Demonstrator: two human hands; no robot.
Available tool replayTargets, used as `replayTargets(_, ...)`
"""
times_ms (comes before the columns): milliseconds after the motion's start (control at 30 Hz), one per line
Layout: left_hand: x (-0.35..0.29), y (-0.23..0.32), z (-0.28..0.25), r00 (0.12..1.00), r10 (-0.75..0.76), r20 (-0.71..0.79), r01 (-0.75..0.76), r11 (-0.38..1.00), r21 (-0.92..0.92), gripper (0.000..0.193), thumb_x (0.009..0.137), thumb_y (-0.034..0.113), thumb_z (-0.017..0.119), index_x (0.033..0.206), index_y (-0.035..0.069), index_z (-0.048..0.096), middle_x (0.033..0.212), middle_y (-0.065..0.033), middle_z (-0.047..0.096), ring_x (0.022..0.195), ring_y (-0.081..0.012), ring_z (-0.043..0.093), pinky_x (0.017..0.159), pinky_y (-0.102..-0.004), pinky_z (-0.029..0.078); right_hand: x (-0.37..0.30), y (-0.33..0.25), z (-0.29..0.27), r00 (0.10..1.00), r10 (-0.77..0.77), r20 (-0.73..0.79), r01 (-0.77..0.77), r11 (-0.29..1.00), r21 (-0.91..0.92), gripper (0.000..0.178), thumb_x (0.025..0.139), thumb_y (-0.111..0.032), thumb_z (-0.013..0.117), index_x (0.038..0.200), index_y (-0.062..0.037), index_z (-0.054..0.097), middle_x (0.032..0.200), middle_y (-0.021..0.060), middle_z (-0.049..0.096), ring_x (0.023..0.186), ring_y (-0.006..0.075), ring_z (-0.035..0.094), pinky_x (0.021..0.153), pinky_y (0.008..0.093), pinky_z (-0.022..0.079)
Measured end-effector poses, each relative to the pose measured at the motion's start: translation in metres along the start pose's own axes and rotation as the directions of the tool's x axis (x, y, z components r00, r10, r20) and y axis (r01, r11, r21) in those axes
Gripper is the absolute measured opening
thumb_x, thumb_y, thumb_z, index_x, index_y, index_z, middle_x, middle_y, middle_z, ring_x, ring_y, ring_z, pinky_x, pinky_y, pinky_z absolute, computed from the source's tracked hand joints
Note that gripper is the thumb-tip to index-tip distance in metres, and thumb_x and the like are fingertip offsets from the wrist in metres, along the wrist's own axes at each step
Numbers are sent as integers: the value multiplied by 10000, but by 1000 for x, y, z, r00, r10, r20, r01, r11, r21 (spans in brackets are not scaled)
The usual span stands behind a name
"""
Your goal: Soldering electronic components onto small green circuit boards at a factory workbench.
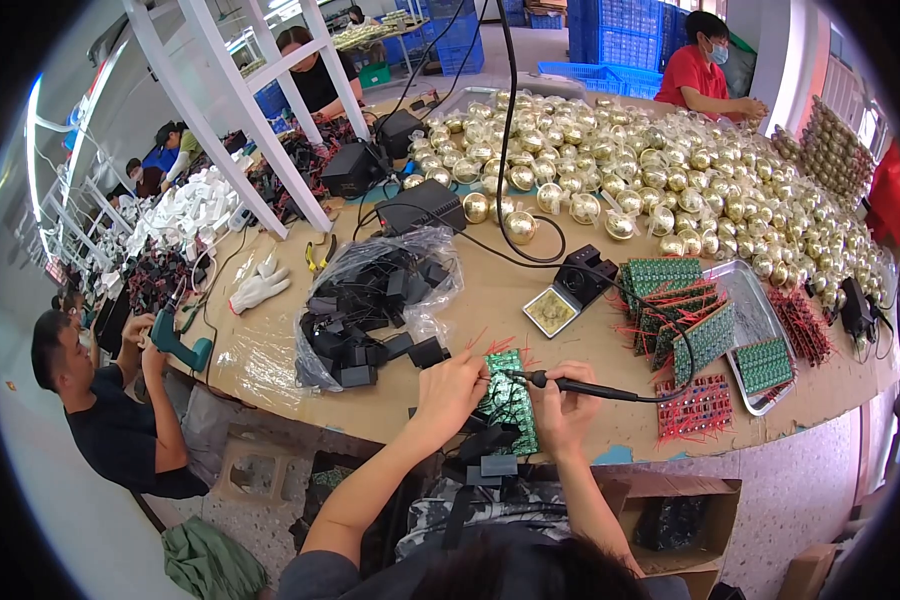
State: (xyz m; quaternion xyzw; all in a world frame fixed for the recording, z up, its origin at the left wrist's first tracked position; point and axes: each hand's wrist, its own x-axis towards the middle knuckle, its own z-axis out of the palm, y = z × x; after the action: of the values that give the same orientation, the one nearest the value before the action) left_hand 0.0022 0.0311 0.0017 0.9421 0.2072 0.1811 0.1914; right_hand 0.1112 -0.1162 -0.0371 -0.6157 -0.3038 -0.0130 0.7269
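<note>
A green circuit board panel [520,425] lies at the table's near edge, with thin red wires sticking out past its far end. Black wires run across it to small black plastic boxes [498,466] at its near end. My right hand [566,412] grips a black soldering iron [592,388], its tip over the board's upper part. At the board's left side, my left hand [452,390] is closed in a pinch close to the tip. What its fingers hold is too small to make out.
Left of the board sits a clear plastic bag [315,345] of black boxes. A soldering stand [582,278] with a tip-cleaning tray is ahead; stacked circuit boards [705,340] and a metal tray [760,300] are right. Gold balls [620,180] cover the far side. Another person uses a green power tool [182,345].
</note>
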Motion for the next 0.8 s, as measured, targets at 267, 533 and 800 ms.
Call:
replayTargets(267,0,1,0,1000,-4,-7,4,1000,6,70,788,125,704,834,74,687,831,-80,677,729,-303,680,636,-420,518,0,0,0,1000,-16,-2,16,1000,20,140,787,60,603,913,-1,600,983,115,556,906,200,557,832,302,447)
replayTargets(533,1,0,-1,1000,2,0,-2,1000,10,75,774,117,703,830,69,690,830,-86,676,725,-310,676,639,-424,518,1,3,3,995,-85,-51,85,996,2,140,781,84,614,895,2,619,942,115,584,823,195,588,728,289,500)
replayTargets(800,1,-2,1,1000,7,2,-7,1000,7,73,764,107,701,826,71,693,835,-90,676,729,-315,673,644,-425,519,0,6,-2,992,-8,-123,18,997,79,128,802,71,593,905,-4,600,978,99,560,878,177,546,767,275,457)
